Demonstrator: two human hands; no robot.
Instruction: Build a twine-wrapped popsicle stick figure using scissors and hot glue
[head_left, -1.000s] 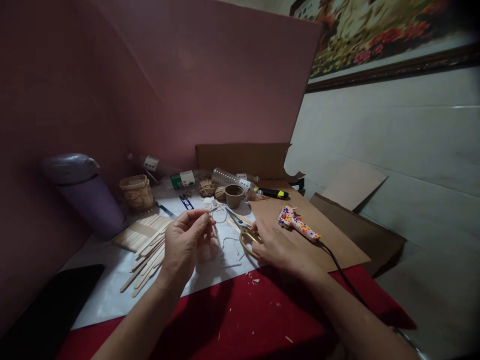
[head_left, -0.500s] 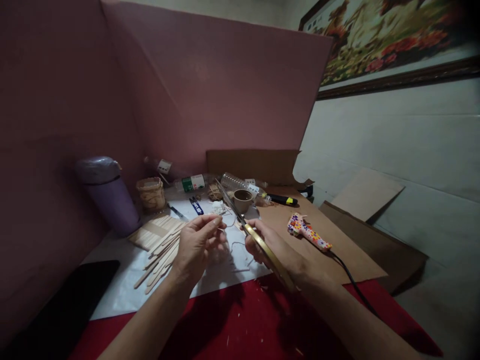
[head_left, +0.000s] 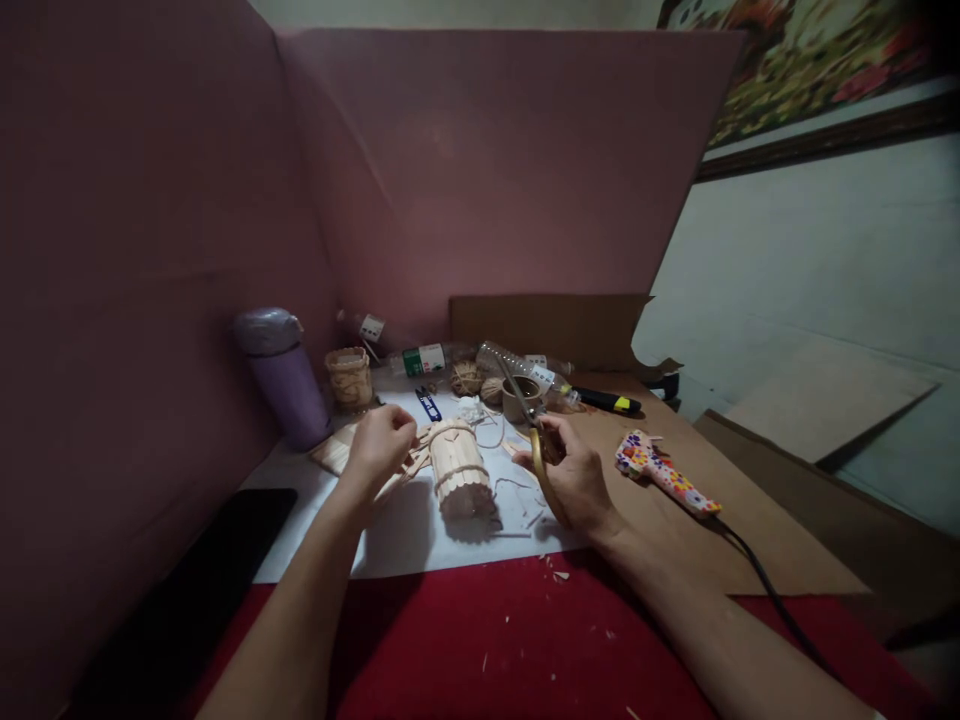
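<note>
My right hand [head_left: 577,475] grips a pair of scissors [head_left: 546,470] with gold handles, its blades pointing up and away. My left hand [head_left: 381,440] hovers above the craft sticks, fingers pinched together; whatever they hold, if anything, is too small to make out. Between the two hands a small barrel-shaped holder [head_left: 459,465] of craft sticks lies on its side on white paper [head_left: 397,545], with two cord-like bands around it. Several loose craft sticks [head_left: 405,475] lie partly hidden beside my left hand. Bits of cord [head_left: 517,490] are scattered right of the holder.
A glue gun [head_left: 667,475] with a black cable lies on cardboard at right. Behind stand a brown cup [head_left: 521,402], balls of twine [head_left: 466,378], plastic bottles [head_left: 424,359], a box cutter [head_left: 604,401] and a stick-covered pot [head_left: 349,378]. A purple tumbler [head_left: 289,385] stands at left.
My hands have moved apart, the left one leftward over the sticks and the right one rightward with the scissors. The barrel-shaped holder now shows between them. The view has swung left.
</note>
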